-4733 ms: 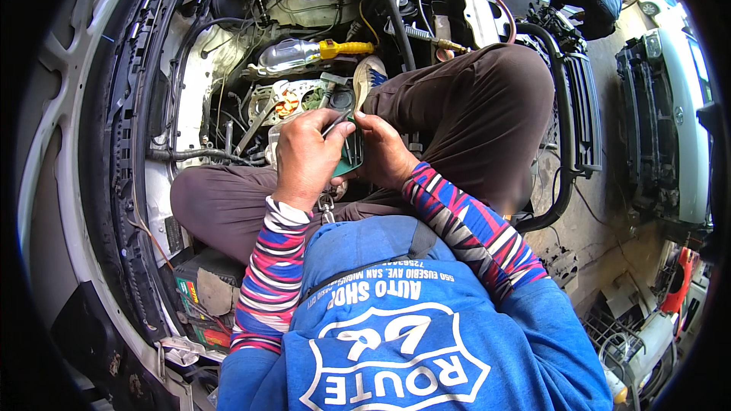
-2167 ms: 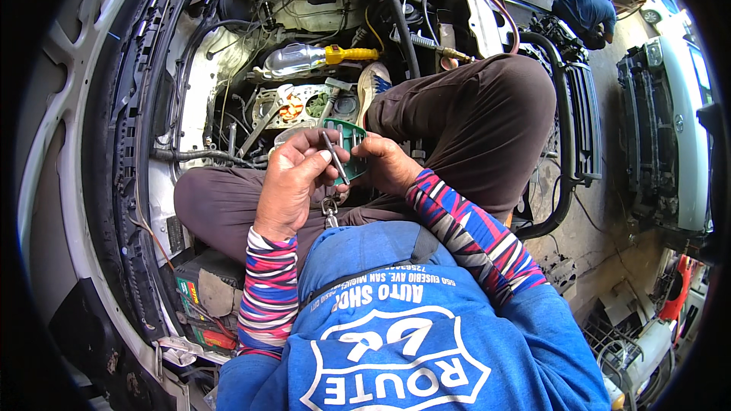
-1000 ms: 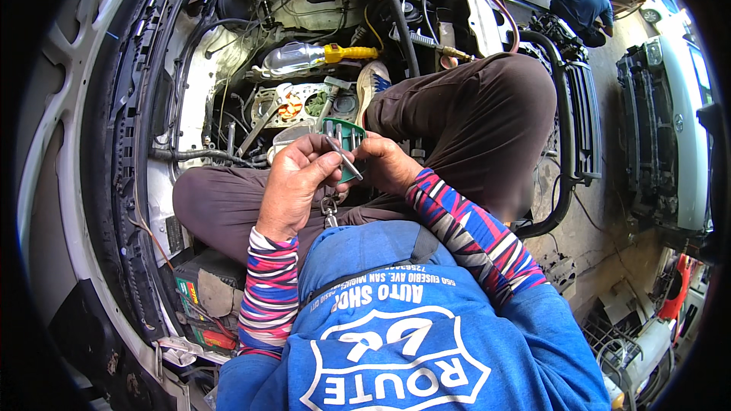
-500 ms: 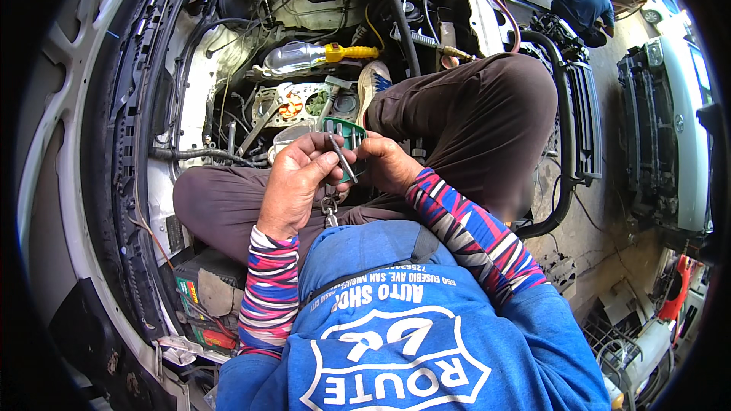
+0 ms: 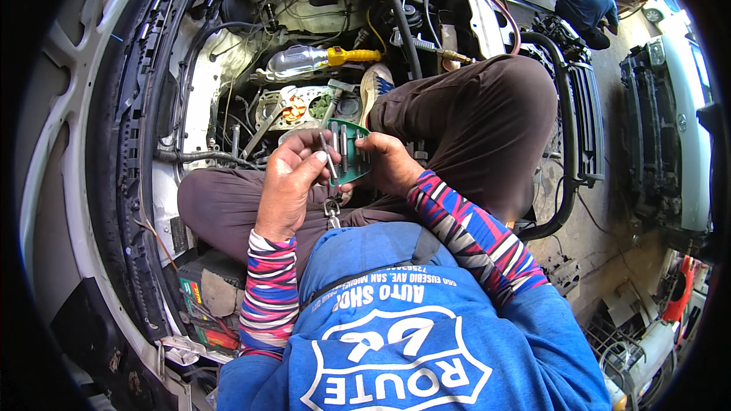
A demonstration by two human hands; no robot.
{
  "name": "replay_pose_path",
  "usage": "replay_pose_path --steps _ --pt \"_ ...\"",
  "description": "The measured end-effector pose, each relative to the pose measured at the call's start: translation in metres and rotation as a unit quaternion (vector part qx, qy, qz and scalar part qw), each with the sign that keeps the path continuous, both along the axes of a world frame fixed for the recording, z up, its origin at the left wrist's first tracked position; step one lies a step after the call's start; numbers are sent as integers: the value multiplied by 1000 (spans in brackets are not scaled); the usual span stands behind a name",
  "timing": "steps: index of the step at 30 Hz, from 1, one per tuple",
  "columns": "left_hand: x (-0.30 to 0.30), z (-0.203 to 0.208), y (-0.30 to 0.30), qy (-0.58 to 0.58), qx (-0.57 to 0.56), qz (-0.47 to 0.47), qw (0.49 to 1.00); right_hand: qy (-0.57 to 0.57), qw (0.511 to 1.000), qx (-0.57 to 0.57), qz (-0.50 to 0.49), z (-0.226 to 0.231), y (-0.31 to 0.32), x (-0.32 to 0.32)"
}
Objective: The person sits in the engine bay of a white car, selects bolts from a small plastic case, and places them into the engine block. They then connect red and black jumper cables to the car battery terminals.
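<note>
My left hand point(image 5: 286, 183) pinches a slim grey metal bit point(image 5: 327, 157) between thumb and fingers, tilted with its lower end toward me. Just right of it, a small green case point(image 5: 352, 177) is gripped by my right hand point(image 5: 390, 164) at its right side. Several metal bits point(image 5: 343, 148) lie side by side in the case, some with what look like ridged shafts. The held bit is apart from those, in front of the case's left edge. My right fingers partly cover the case's contents.
Beyond my hands is an engine block point(image 5: 308, 106) with orange material in one bore and green in another. A caged yellow-handled work lamp point(image 5: 354, 55) lies across it. A hammer point(image 5: 333, 99) rests nearby. A battery point(image 5: 209, 297) sits left; a person point(image 5: 586, 4) crouches far right.
The green case has turned to face me more, showing more of its bits. The bit in my left hand has swung more upright and shifted slightly left.
</note>
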State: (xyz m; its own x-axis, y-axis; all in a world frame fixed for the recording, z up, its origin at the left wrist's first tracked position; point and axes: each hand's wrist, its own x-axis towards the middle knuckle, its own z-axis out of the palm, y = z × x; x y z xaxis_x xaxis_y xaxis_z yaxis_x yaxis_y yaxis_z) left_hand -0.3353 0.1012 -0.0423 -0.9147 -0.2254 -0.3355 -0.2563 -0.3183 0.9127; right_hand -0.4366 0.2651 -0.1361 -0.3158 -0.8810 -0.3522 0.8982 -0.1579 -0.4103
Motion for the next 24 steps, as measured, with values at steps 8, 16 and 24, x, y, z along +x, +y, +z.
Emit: replay_pose_path --steps 8,16,24 --pt "5 -7 -2 12 -147 46 988 -8 999 -38 4 2 -3 -2" --pt "-5 -13 23 98 -255 21 962 -12 1000 10 -12 -7 0 -2" --pt "-10 -21 23 210 -531 -78 817 51 995 46 -74 -14 -1 3"
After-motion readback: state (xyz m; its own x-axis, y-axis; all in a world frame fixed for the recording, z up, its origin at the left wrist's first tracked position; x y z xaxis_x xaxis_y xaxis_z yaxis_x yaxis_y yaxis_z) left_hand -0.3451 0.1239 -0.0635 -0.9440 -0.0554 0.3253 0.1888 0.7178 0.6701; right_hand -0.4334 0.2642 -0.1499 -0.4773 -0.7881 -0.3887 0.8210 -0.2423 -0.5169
